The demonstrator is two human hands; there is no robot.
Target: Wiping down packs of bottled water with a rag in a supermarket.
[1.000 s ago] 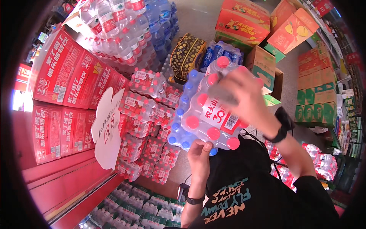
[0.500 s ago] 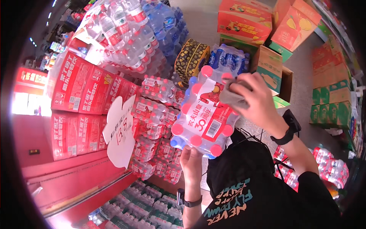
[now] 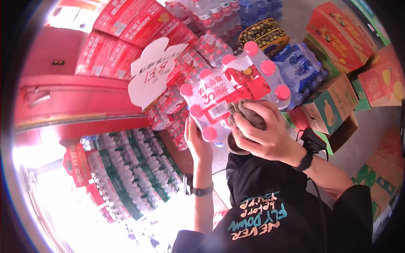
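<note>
A shrink-wrapped pack of water bottles [image 3: 236, 86] with pink caps and a red-and-white wrapper is held up tilted in front of me. My left hand [image 3: 199, 143] grips its near-left corner, with the fingers partly hidden behind the bottles. In my right hand [image 3: 270, 137] is a bunched grey-brown cloth [image 3: 252, 120], pressed against the near side of the wrapper. The fingers curl around the cloth. Part of the pack's near edge is covered by this hand.
Beyond my left hand stand stacked red packs of bottles [image 3: 166, 99] with a white cloud-shaped sign [image 3: 147, 69]. Red cartons [image 3: 126, 21] rise behind them. A yellow-and-black patterned bag [image 3: 263, 36], a blue bottle pack [image 3: 299, 69] and an open cardboard box [image 3: 337, 105] are at the right.
The view has swung, shifting the surroundings. My right hand and the cloth have gone from the pack's far right edge to its near side. My left hand still supports the pack.
</note>
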